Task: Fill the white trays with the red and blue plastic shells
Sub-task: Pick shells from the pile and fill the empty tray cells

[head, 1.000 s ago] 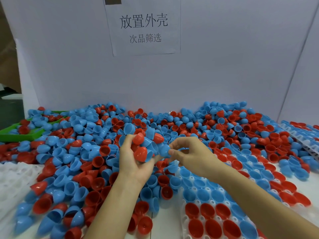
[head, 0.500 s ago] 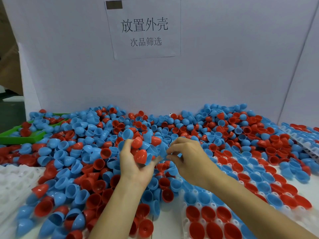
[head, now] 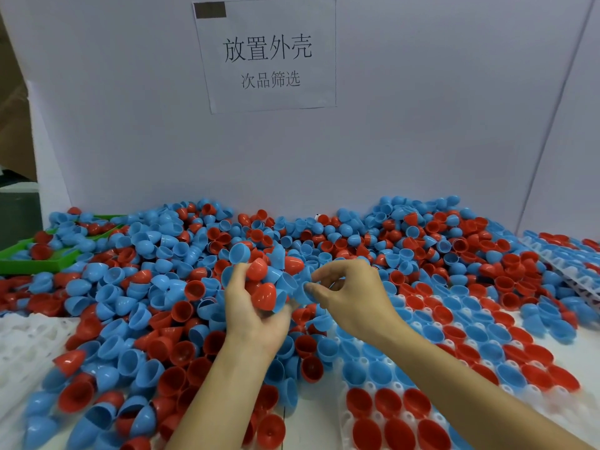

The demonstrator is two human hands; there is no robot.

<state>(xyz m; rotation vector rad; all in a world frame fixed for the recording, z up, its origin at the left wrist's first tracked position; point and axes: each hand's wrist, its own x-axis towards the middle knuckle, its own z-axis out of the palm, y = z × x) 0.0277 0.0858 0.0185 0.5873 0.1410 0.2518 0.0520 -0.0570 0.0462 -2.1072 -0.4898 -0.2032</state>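
Note:
A big heap of red and blue plastic shells (head: 139, 287) covers the table. My left hand (head: 256, 316) is raised over it, palm toward me, gripping a handful of shells (head: 264, 295), red and blue. My right hand (head: 350, 297) sits just to its right and pinches a blue shell (head: 300, 292) between thumb and fingers at the edge of that handful. Below my right arm lies a white tray (head: 539, 401) with red and blue shells seated in its pockets.
An empty white tray (head: 26, 339) lies at the left edge. A green tray (head: 35, 263) sits far left under shells. Another filled tray (head: 571, 274) lies at the right. A white board with a paper sign (head: 266, 53) closes the back.
The view has tilted slightly upward. My right hand stays at the left handful, fingers shifting from a blue shell near the top to one lower at its edge.

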